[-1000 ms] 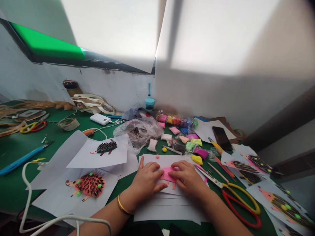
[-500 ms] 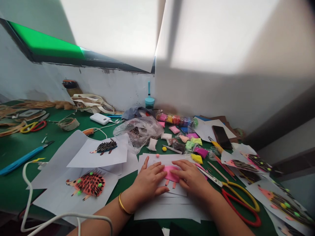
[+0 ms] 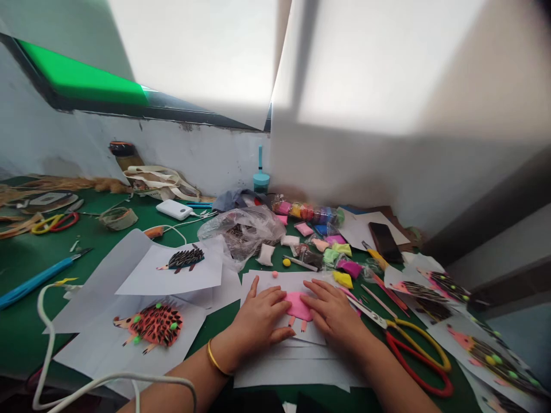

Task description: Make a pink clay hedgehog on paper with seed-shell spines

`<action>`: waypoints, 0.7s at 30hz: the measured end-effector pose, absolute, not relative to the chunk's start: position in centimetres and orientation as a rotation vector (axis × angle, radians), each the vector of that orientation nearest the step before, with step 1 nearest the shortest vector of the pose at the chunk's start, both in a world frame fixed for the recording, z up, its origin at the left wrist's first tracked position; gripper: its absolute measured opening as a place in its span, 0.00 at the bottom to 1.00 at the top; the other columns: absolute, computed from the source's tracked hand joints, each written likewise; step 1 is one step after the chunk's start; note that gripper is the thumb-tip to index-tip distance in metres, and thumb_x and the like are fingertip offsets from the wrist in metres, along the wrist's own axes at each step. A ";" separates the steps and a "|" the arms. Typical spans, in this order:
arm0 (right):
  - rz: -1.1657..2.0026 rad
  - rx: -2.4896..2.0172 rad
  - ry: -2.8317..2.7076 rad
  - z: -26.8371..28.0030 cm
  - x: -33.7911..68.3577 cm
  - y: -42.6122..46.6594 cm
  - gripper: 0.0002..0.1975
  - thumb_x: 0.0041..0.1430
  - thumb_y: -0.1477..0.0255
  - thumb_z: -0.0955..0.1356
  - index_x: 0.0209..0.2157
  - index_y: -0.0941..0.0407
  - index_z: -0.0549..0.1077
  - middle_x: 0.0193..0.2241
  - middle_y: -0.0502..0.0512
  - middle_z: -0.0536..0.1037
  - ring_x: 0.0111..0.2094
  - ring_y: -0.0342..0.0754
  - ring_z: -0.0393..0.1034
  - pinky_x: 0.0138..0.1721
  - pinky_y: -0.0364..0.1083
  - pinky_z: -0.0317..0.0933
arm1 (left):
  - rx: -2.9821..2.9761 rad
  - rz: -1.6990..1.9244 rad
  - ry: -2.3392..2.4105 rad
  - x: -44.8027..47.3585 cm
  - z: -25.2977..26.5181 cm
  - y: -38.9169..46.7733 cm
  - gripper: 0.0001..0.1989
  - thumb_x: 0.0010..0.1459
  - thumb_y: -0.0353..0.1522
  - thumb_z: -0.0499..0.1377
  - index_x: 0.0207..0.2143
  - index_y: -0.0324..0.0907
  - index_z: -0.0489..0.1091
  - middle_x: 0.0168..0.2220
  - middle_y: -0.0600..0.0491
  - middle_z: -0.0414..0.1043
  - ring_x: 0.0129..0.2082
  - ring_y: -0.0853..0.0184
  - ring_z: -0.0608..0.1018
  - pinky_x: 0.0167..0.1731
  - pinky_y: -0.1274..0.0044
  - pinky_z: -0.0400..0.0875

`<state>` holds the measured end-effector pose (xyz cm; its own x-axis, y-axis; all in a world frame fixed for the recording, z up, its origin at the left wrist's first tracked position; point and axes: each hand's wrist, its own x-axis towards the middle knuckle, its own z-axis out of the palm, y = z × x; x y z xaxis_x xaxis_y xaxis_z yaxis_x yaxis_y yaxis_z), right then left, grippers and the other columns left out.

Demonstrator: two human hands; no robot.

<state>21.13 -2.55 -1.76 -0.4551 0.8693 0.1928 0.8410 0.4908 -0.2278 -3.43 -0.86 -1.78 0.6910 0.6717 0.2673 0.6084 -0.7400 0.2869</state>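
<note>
A flat pink clay shape (image 3: pixel 298 306) with two small legs below it lies on white paper (image 3: pixel 293 373) in front of me. My left hand (image 3: pixel 263 314) lies over the paper, fingers spread, its fingertips at the left edge of the pink clay. From the other side, my right hand (image 3: pixel 333 310) rests with fingers extended, the tips touching the clay's right edge. Neither hand grasps anything. Above my left hand, a small pink ball (image 3: pixel 275 274) sits on the paper. Part of the clay's outline is hidden under my fingers.
Large scissors (image 3: pixel 413 344) lie right of the paper. Bagged coloured clay (image 3: pixel 343 279) and a plastic bag of seeds (image 3: pixel 243 229) are behind it. Hedgehog pictures lie left (image 3: pixel 155 326) and right (image 3: pixel 486 350). A blue cutter (image 3: pixel 38 281) and white cable (image 3: pixel 47 344) are far left.
My right hand's fingers have drawn back slightly to the right, so more of the pink clay shows. My left hand stays nearly in place.
</note>
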 end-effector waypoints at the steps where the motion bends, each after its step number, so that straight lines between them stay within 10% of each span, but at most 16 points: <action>1: 0.137 -1.460 -2.446 -1.8 21.1 -2.5 0.21 0.59 0.71 0.61 0.54 0.46 0.69 0.60 0.52 0.63 0.60 0.57 0.54 0.56 0.60 0.52 | 2.725 0.539 1.043 -3.4 -1.9 -0.8 0.26 0.54 0.51 0.55 0.50 0.49 0.68 0.52 0.50 0.68 0.56 0.57 0.67 0.61 0.54 0.31; 21: 0.269 -1.613 -2.342 -2.3 21.0 -2.3 0.27 0.57 0.57 0.64 0.58 0.47 0.63 0.63 0.53 0.57 0.64 0.56 0.46 0.60 0.60 0.45 | 2.627 0.520 1.057 -3.2 -1.5 -1.1 0.33 0.50 0.44 0.62 0.57 0.48 0.58 0.55 0.49 0.66 0.58 0.57 0.64 0.61 0.54 0.27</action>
